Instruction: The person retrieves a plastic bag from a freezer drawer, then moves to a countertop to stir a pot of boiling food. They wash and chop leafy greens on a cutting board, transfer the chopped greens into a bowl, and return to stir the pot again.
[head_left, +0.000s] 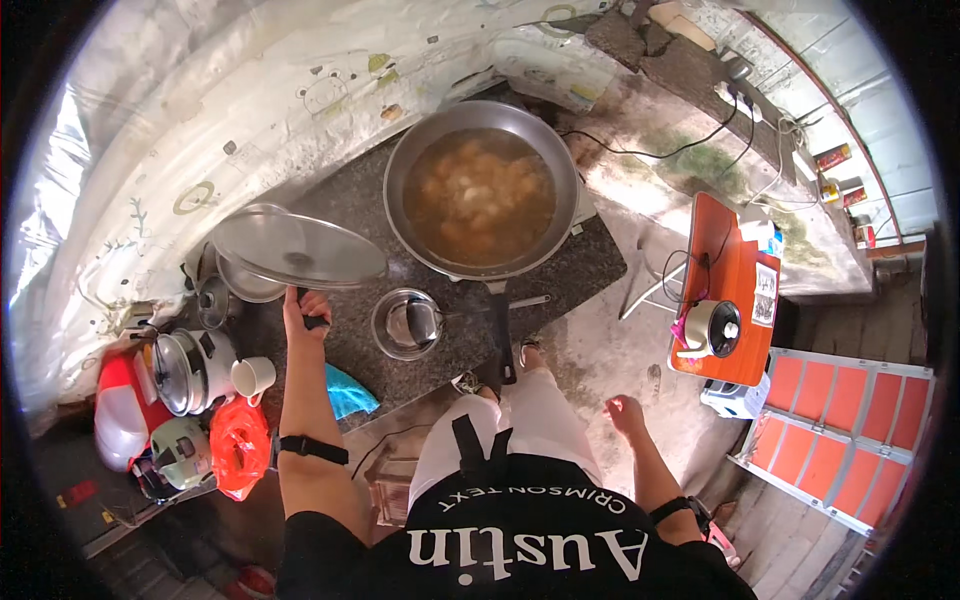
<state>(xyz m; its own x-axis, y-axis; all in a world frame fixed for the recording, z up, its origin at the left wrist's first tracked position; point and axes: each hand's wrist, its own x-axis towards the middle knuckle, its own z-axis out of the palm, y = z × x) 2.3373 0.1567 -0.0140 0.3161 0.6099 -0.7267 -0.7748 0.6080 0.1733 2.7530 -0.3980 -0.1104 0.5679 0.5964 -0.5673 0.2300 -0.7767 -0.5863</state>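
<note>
My left hand (307, 311) grips the black handle of a large glass pan lid (300, 251), holding it tilted over the left part of the dark stone-look counter (337, 195). Right of the lid stands a deep frying pan (480, 187) with brown liquid and pale chunks in it, its black handle pointing towards me. A metal bowl (382, 322) with a ladle (425, 321) resting in it lies between lid and pan handle. My right hand (624, 414) hangs over the floor at my side, away from the counter, with nothing visible in it; its fingers look loosely curled.
A blue cloth (349, 391) lies at the counter's near edge. To the left are a white mug (253, 376), a rice cooker (202, 367) and a red plastic bag (240, 446). On the right, a red-topped small table (697, 277) bears a lidded electric pot (711, 328); cables run behind it.
</note>
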